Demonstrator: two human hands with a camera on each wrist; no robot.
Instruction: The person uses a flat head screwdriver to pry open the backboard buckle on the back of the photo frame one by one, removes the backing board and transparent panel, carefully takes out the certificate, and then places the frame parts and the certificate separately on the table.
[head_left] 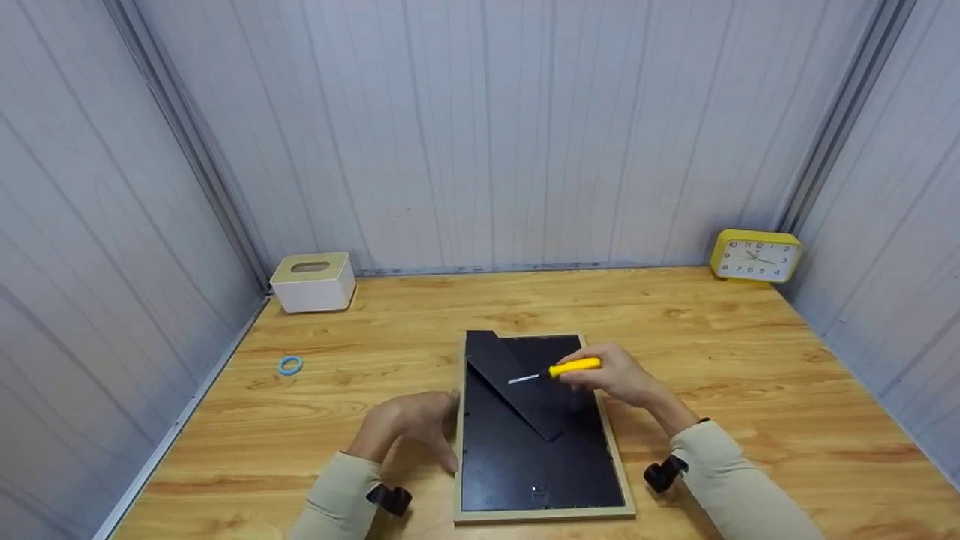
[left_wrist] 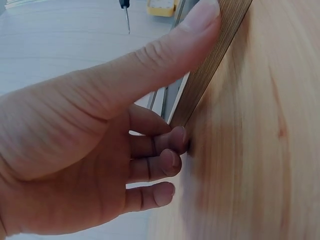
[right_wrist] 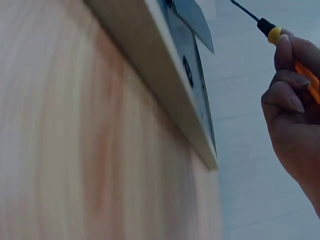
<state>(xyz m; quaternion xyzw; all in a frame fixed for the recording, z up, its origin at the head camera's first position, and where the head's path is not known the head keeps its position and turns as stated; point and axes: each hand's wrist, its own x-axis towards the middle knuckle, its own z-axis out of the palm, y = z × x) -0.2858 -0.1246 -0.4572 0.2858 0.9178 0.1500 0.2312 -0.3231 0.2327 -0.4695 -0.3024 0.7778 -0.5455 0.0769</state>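
Over frame [head_left: 517, 461], screwdriver [head_left: 574, 367] in right hand [head_left: 621, 375], numbered clock [head_left: 756, 257] beyond

a booth-like work nook; pale panelled walls [head_left: 480, 135] on three sides, wood-grain tabletop [head_left: 405, 315], tissue box [head_left: 315, 291], yellow clock [head_left: 757, 256]

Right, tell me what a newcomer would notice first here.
The yellow-handled screwdriver would likely catch the eye first, held in the right hand above a black-backed picture frame. The frame lies back-up on the wooden table, the left hand at its left edge. The yellow clock stands out at the table's far right corner.
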